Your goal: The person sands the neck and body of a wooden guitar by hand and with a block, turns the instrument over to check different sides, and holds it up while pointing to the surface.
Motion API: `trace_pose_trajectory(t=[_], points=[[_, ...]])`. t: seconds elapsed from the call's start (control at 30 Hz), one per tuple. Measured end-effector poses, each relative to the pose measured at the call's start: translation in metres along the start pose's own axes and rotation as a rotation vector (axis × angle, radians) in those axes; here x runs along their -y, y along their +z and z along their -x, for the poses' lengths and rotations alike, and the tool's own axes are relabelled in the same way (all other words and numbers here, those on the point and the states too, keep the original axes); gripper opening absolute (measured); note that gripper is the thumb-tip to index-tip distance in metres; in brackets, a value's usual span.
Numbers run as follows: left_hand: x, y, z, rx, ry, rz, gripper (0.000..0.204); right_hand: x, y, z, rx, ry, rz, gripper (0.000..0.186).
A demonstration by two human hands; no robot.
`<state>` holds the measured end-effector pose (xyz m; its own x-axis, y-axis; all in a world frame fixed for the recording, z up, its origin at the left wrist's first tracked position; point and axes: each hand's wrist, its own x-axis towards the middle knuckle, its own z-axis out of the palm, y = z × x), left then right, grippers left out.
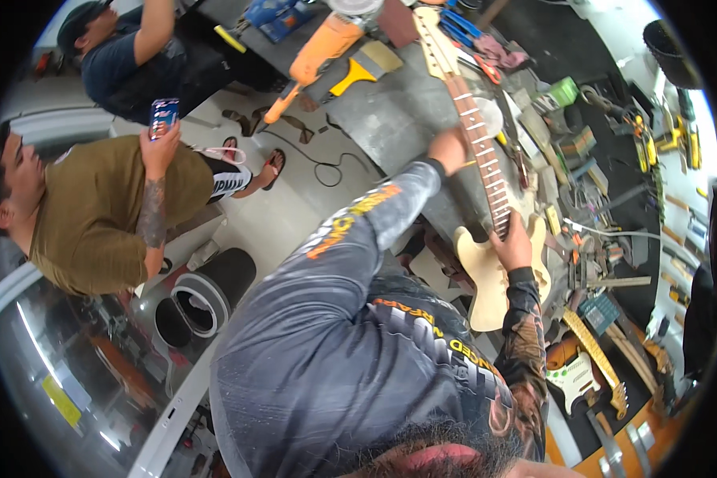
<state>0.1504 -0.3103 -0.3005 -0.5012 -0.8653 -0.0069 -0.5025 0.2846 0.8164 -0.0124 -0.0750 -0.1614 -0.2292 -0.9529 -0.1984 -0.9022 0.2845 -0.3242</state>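
An unfinished pale-wood electric guitar body lies at the bench's near edge. Its neck, with a dark fretboard, runs away from me to a pale headstock. My right hand is closed around the neck's base, where it meets the body; whether the two are fastened is hidden. Beside the middle of the neck, on its left, is my left hand. It is smeared by motion, and its fingers are partly hidden. A thin yellow stick-like thing shows close to it.
An orange power tool and a yellow-handled paintbrush lie on the dark bench. Tools and wood blocks crowd the right. Another guitar lies lower right. Two people stand at left, one holding a phone.
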Motion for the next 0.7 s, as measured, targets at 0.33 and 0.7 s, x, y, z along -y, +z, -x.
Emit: trace_pose_trajectory(t=[0.33, 0.7], points=[[0.118, -0.144, -0.045, -0.656, -0.256, 0.193, 0.025, 0.004, 0.009, -0.009, 0.080, 0.047, 0.017, 0.068], [0.067, -0.224, -0.083, -0.511, -0.447, 0.348, 0.027, -0.005, 0.011, -0.003, 0.104, 0.010, 0.014, 0.070]])
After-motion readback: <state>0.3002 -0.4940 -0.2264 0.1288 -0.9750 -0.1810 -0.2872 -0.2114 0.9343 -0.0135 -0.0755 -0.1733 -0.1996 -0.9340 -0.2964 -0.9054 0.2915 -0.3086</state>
